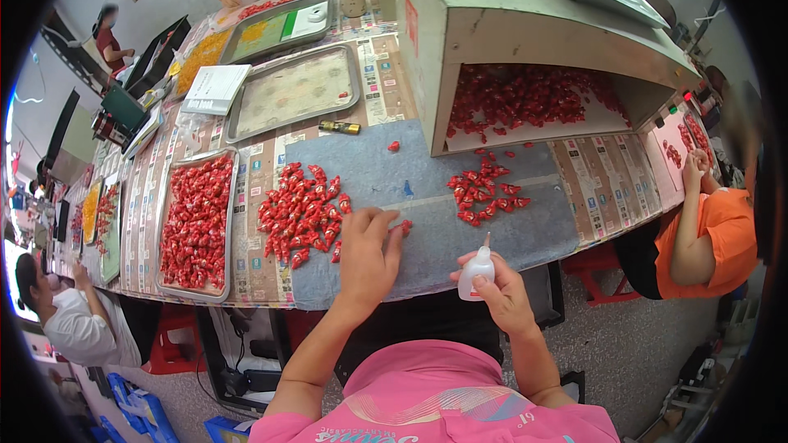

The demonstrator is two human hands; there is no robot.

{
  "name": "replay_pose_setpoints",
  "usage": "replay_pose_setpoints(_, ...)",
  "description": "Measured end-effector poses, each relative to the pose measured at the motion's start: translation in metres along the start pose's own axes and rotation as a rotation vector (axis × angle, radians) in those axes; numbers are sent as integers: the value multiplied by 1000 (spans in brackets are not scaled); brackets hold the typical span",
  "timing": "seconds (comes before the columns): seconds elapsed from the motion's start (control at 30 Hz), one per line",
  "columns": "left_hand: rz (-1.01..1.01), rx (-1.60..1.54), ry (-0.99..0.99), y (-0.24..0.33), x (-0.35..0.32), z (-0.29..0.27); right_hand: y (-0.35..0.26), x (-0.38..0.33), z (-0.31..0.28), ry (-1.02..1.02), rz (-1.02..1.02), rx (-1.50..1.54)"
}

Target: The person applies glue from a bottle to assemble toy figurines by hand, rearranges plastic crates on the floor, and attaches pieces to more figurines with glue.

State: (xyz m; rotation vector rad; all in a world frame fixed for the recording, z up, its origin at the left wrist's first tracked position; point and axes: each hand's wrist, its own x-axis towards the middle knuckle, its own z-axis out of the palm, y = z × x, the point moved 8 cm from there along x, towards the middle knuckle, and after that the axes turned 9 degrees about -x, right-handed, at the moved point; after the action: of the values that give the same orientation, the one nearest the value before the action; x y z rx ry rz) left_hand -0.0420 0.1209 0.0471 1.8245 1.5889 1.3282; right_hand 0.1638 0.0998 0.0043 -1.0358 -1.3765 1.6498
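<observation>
right grip (501, 291) clamped on glue bottle (476, 272) | left grip (367, 256) flat, fingers apart, beside red piece (405, 226)

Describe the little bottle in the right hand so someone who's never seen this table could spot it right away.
Start at the grey mat in the middle of the long table, under the big box's opening. At its near edge, the right hand grips a small white squeeze bottle with a thin pointed nozzle upward. Everything around it is red wrapped pieces; it alone is white.

Left hand (367, 256) flat, palm down, fingers stretched forward; right hand (501, 291) curled in a grip, forearm bent inward.
</observation>
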Motion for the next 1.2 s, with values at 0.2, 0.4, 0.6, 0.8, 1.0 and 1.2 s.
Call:
replay_pose_setpoints(0.2,107,247,-67,0,8,18,-4,-2,-8,17,-90,-170)
replay_pose_setpoints(0.4,86,168,-194,6,-3,29,-16,2,-14,75,-290,-580)
replay_pose_setpoints(0.6,103,163,-189,11,-10,27,-22,7,-17,91,-213,-533)
replay_pose_setpoints(0.8,48,105,-247,12,-14,29,-17,6,-30,233,-143,-358)
replay_pose_setpoints(1.0,-229,-450,-220,-8,-24,25,-11,1,-39,338,-74,96)
replay_pose_setpoints(1.2,-739,-1304,-110,-28,-52,49,-17,1,-33,349,-194,170)
